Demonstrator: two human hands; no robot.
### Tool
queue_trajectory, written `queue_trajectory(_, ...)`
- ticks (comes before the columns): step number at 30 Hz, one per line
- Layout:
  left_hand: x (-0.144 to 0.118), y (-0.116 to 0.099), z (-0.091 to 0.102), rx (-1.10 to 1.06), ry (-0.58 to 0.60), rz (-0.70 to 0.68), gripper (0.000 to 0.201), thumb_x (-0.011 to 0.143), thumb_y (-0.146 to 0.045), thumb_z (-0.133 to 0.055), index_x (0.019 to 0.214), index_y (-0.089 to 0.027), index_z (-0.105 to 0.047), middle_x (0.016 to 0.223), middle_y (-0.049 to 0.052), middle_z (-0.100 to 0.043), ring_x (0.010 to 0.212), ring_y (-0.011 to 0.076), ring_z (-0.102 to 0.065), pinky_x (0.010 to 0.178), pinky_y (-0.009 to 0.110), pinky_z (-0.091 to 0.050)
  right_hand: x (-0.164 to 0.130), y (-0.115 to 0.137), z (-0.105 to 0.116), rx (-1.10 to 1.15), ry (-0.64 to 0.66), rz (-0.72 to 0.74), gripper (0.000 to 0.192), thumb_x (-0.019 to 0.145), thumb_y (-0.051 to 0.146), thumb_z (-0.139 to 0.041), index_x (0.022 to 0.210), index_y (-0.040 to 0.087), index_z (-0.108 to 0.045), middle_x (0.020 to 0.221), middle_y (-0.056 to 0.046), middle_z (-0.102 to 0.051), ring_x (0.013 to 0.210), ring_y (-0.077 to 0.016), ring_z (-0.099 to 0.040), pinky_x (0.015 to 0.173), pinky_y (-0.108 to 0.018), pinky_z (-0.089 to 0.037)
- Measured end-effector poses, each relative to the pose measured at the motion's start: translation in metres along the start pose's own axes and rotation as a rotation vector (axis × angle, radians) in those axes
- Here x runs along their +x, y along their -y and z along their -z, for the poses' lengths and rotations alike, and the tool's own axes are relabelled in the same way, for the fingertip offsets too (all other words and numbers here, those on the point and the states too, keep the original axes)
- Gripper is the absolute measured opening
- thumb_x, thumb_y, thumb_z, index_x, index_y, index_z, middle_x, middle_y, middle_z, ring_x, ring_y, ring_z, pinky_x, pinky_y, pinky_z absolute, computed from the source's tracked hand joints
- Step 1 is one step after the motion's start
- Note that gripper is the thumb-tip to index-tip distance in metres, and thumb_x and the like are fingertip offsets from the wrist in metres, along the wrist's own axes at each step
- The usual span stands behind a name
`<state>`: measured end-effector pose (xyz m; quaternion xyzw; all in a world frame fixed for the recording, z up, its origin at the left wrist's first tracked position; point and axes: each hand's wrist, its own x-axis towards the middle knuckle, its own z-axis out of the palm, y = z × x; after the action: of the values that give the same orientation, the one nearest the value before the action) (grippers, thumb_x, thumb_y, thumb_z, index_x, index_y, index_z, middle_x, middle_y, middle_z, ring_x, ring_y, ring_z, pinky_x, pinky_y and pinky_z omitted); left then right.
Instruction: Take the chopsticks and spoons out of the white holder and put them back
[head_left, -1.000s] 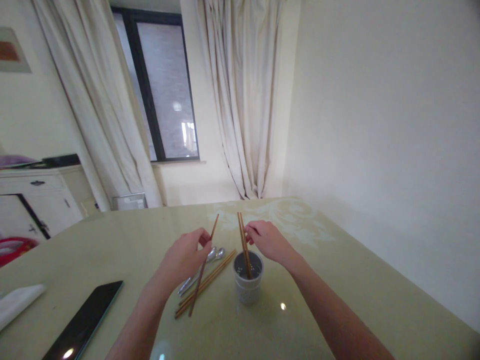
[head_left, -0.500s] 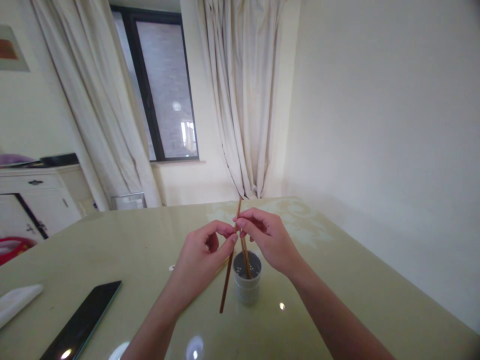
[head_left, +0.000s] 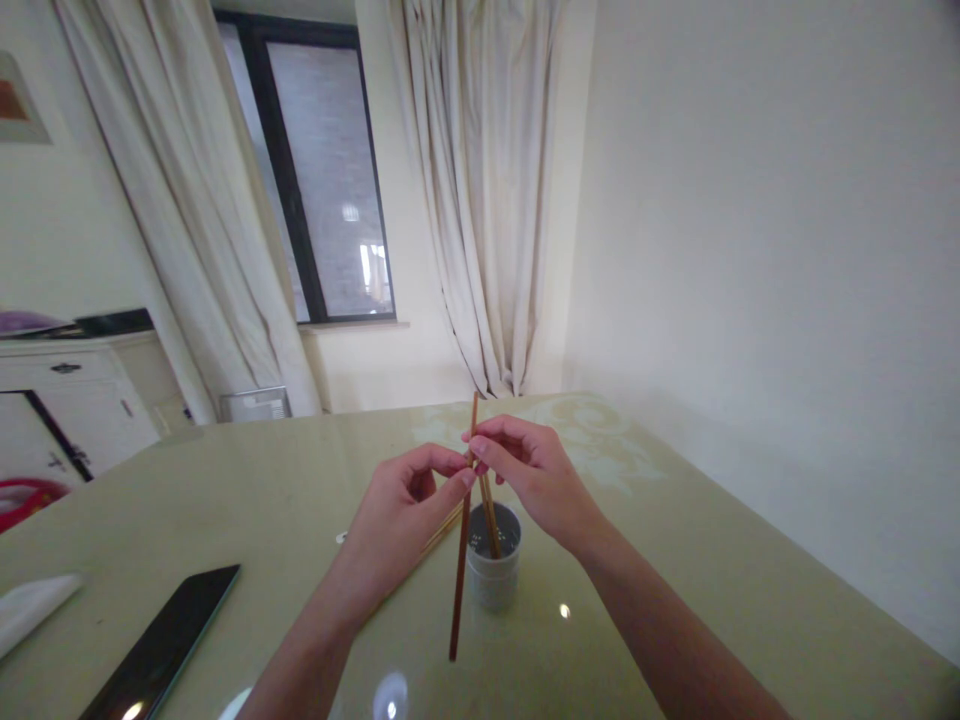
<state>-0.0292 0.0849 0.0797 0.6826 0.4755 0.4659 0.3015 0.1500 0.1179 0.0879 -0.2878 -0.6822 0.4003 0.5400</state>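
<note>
My left hand (head_left: 401,515) and my right hand (head_left: 529,475) meet above a small grey cup (head_left: 493,575) on the pale green table (head_left: 675,560). Both pinch one brown chopstick (head_left: 459,580) near its top; it hangs almost upright, with its lower tip to the left of the cup. Two more chopsticks (head_left: 491,520) stand in the cup, just under my right hand. A few loose chopsticks (head_left: 442,528) lie on the table behind my left hand, mostly hidden by it.
A black phone (head_left: 161,650) lies flat at the front left, with a white cloth (head_left: 34,605) farther left. A white cabinet (head_left: 75,400) stands at the left, curtains and a dark window behind the table, and a bare wall to the right.
My left hand lifted one chopstick off the table and carried it right to my right hand. The chopstick has swung nearly upright, and both hands now pinch it. The spoons are now hidden.
</note>
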Motion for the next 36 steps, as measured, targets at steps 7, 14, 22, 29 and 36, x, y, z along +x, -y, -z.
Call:
queue_trajectory(7, 0.008, 0.017, 0.015, 0.201, 0.071, 0.000, 0.032, 0.097, -0.049, -0.054, 0.099, -0.020, -0.069, 0.083, 0.001, -0.071, 0.068, 0.0156, -0.059, 0.062, 0.026, -0.043, 0.005, 0.008, 0.028, -0.001, -0.172, 0.050, 0.024, 0.091, 0.042, -0.073, 0.097, 0.019, -0.075, 0.084, -0.004, -0.076, 0.072, -0.0162, -0.070, 0.062, -0.026, -0.052)
queue_trajectory(14, 0.013, 0.076, 0.016, 0.856, 0.398, 0.215, 0.017, 0.091, -0.025, -0.056, 0.092, -0.022, -0.073, 0.097, 0.009, -0.078, 0.091, 0.0260, -0.071, 0.073, 0.031, -0.042, 0.016, -0.009, 0.058, -0.220, -0.197, 0.000, 0.026, 0.089, 0.044, -0.070, 0.092, 0.018, -0.074, 0.080, -0.005, -0.075, 0.074, -0.0194, -0.071, 0.064, -0.029, -0.053)
queue_trajectory(22, 0.007, 0.097, -0.002, 0.966, 0.407, 0.265, 0.024, 0.087, -0.015, -0.051, 0.093, -0.022, -0.073, 0.098, 0.011, -0.077, 0.087, 0.0259, -0.071, 0.067, 0.030, -0.039, 0.021, -0.049, 0.042, -0.368, 0.014, -0.156, 0.016, 0.090, 0.030, -0.065, 0.089, 0.018, -0.077, 0.080, -0.004, -0.077, 0.073, -0.0180, -0.071, 0.066, -0.028, -0.052)
queue_trajectory(29, 0.006, 0.103, 0.001, 0.902, 0.405, 0.288, 0.020, 0.077, -0.011, -0.060, 0.089, -0.022, -0.072, 0.099, 0.008, -0.076, 0.090, 0.0244, -0.071, 0.066, 0.028, -0.039, 0.019, -0.065, 0.035, -0.474, 0.060, -0.196, 0.015, 0.091, 0.023, -0.063, 0.086, 0.016, -0.076, 0.075, -0.004, -0.076, 0.070, -0.0170, -0.069, 0.067, -0.027, -0.049)
queue_trajectory(36, 0.010, 0.114, 0.003, 0.927, 0.448, 0.309, 0.018, 0.076, -0.015, -0.066, 0.091, -0.023, -0.073, 0.102, 0.007, -0.075, 0.093, 0.0255, -0.071, 0.069, 0.029, -0.042, 0.019, -0.068, 0.032, -0.493, 0.052, -0.202, 0.021, 0.095, 0.026, -0.059, 0.087, 0.017, -0.077, 0.078, -0.004, -0.078, 0.069, -0.0172, -0.070, 0.069, -0.027, -0.051)
